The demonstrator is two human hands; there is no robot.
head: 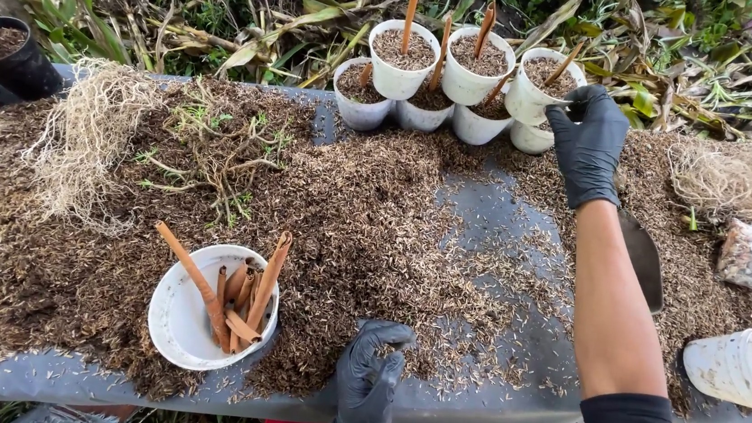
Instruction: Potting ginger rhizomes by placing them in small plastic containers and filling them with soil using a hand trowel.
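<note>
Head view: husk-strewn grey bench (503, 214) outdoors, foliage (230, 17) behind.

Head view, steeply down, near table (485, 212)

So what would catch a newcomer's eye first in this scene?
Probably the cluster of white cups at the table's far edge, filled with husks and stuck with brown sticks, where the gloved right hand pinches one rim. Next, the white bowl of brown sticks at the near left, beside the left hand resting on loose husks.
</note>
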